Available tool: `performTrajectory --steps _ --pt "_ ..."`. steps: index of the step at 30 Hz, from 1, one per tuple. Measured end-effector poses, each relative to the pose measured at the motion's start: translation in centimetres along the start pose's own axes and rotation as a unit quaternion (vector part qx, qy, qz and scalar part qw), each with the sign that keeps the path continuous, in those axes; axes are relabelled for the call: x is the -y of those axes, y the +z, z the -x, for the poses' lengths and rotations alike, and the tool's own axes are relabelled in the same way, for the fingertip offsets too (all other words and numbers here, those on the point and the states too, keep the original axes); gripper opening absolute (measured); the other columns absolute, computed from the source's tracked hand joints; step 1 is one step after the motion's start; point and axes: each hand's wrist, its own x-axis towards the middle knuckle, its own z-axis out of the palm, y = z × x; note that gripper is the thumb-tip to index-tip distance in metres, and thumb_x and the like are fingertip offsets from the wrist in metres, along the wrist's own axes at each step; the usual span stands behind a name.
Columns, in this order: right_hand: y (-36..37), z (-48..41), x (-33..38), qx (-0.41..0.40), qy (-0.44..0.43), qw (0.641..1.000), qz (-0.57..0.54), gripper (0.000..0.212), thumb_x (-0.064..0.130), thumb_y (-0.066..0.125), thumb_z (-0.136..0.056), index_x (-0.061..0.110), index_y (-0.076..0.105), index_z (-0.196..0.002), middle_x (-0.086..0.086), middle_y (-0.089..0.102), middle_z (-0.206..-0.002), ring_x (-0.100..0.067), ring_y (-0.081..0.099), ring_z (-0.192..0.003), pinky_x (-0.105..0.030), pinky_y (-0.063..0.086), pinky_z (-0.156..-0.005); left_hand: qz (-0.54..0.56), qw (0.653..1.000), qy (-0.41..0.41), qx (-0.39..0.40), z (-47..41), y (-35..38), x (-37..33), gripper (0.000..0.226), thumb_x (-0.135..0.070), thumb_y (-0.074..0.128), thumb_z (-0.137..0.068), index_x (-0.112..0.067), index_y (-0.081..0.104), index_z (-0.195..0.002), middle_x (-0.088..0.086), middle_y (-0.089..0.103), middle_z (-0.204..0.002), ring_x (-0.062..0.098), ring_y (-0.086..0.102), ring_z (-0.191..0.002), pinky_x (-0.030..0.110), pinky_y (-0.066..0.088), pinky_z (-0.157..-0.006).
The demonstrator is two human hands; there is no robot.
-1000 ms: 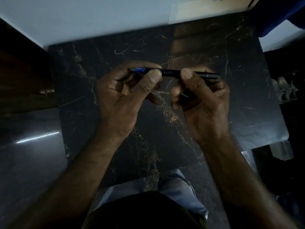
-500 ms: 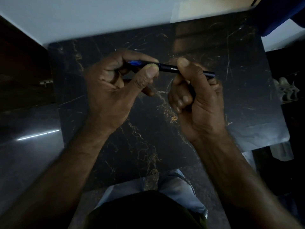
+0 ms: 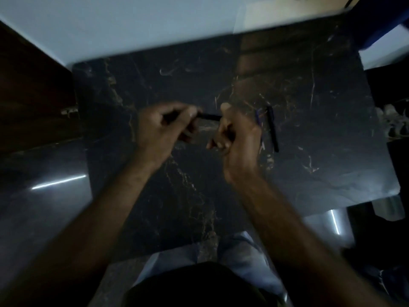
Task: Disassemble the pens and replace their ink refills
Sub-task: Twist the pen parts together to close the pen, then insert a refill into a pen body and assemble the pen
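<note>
The frame is blurred and dim. A dark pen (image 3: pixel 209 117) lies level between my two hands above the black marble table (image 3: pixel 309 165). My left hand (image 3: pixel 163 131) pinches its left end between thumb and fingers. My right hand (image 3: pixel 236 134) is fisted around its right end, thumb up. Just right of my right hand, a second black pen (image 3: pixel 272 129) lies lengthwise on the table, with a thin purple piece (image 3: pixel 258 118) beside it, partly hidden by the hand.
The marble top ends at a pale wall at the back. A dark wooden cabinet (image 3: pixel 33 96) stands at the left, glossy floor (image 3: pixel 44 196) below it. Blue cloth (image 3: pixel 380 21) sits at the top right. My knees (image 3: pixel 239 251) show under the table's front edge.
Both hands with the pen have dropped lower in the view and sit closer to the table. A second pen and a purple piece have come into sight right of my right hand.
</note>
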Motion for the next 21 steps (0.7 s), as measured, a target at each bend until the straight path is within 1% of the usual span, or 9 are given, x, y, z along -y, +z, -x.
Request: performTrajectory --steps 4,7,9,12,15,16,17,19,21 --pt "-0.3 -0.2 -2.6 -0.045 -0.002 0.996 0.074 0.046 0.025 0.075 -0.097 0.014 0.055 -0.058 -0.004 0.051 -0.050 -0.018 0.048 -0.044 -0.036 0.052 -0.052 -0.008 0.999 -0.029 -0.031 2.5 1.4 1.4 0.012 -0.017 0.069 -0.107 -0.018 0.080 -0.110 0.006 0.081 -0.087 0.023 0.080 -0.076 0.037 0.067 -0.061" --pt "-0.1 -0.7 -2.9 -0.052 0.044 0.993 0.097 0.050 0.037 0.080 -0.093 0.014 0.058 -0.055 -0.006 0.055 -0.050 -0.018 0.054 -0.044 -0.035 0.054 -0.052 0.038 0.997 -0.020 -0.071 2.2 1.3 1.7 0.013 -0.016 0.067 -0.107 -0.016 0.080 -0.112 0.002 0.079 -0.087 0.020 0.079 -0.077 0.032 0.065 -0.060" --pt "0.1 -0.8 -2.9 -0.042 0.076 0.991 0.103 0.046 0.042 0.078 -0.094 0.014 0.062 -0.061 -0.007 0.060 -0.056 -0.017 0.058 -0.049 -0.033 0.054 -0.053 0.045 0.996 -0.015 -0.072 2.1 1.5 1.5 0.013 -0.013 0.067 -0.107 -0.011 0.079 -0.113 0.001 0.078 -0.086 0.018 0.078 -0.077 0.031 0.065 -0.060" --pt "0.5 -1.1 -2.6 -0.026 0.077 0.996 0.041 0.036 0.032 0.069 -0.101 0.009 0.070 -0.073 -0.011 0.069 -0.069 -0.020 0.066 -0.060 -0.033 0.054 -0.056 0.020 0.999 -0.006 -0.045 1.7 1.5 1.7 0.015 -0.013 0.068 -0.107 -0.004 0.078 -0.114 0.005 0.079 -0.086 0.021 0.079 -0.077 0.034 0.066 -0.059" --pt "0.5 -1.5 -1.7 -0.018 0.056 0.998 -0.012 0.027 0.018 0.065 -0.104 0.007 0.071 -0.080 -0.009 0.068 -0.069 -0.019 0.064 -0.060 -0.033 0.052 -0.054 0.041 0.998 -0.031 -0.036 1.0 0.9 2.6 0.024 -0.024 0.063 -0.110 -0.009 0.082 -0.108 0.007 0.082 -0.085 0.024 0.081 -0.073 0.034 0.065 -0.058" --pt "0.4 -1.6 -1.5 -0.018 0.049 0.998 -0.026 0.025 0.016 0.064 -0.104 0.006 0.070 -0.082 -0.009 0.068 -0.070 -0.019 0.064 -0.060 -0.032 0.052 -0.052 0.022 0.997 -0.049 -0.052 0.4 0.4 3.2 0.029 -0.030 0.062 -0.110 -0.011 0.083 -0.104 0.006 0.082 -0.083 0.023 0.080 -0.070 0.031 0.064 -0.057" --pt "0.3 -1.5 -1.2 -0.020 0.045 0.998 -0.035 0.025 0.014 0.063 -0.104 0.006 0.070 -0.082 -0.010 0.068 -0.070 -0.019 0.064 -0.059 -0.031 0.052 -0.051 -0.043 0.994 -0.061 -0.075 -0.4 -0.1 3.9 0.031 -0.035 0.064 -0.108 -0.011 0.083 -0.103 0.002 0.081 -0.081 0.019 0.079 -0.071 0.027 0.063 -0.058" --pt "-0.2 -1.5 -0.7 -0.027 0.038 0.998 -0.044 0.027 0.014 0.063 -0.104 0.007 0.068 -0.079 -0.011 0.068 -0.070 -0.020 0.064 -0.058 -0.031 0.052 -0.051 -0.235 0.964 -0.078 -0.097 -2.2 -1.1 5.8 0.023 -0.035 0.074 -0.102 -0.014 0.081 -0.105 -0.009 0.077 -0.085 0.013 0.077 -0.082 0.019 0.061 -0.072" --pt "-0.8 -1.4 -0.2 -0.029 0.032 0.998 -0.051 0.028 0.014 0.063 -0.104 0.007 0.069 -0.078 -0.010 0.068 -0.069 -0.021 0.064 -0.059 -0.032 0.052 -0.051 -0.345 0.932 -0.092 -0.060 -3.8 -1.4 7.3 0.024 -0.034 0.081 -0.095 -0.014 0.079 -0.109 -0.003 0.077 -0.097 0.015 0.074 -0.094 0.030 0.061 -0.086"
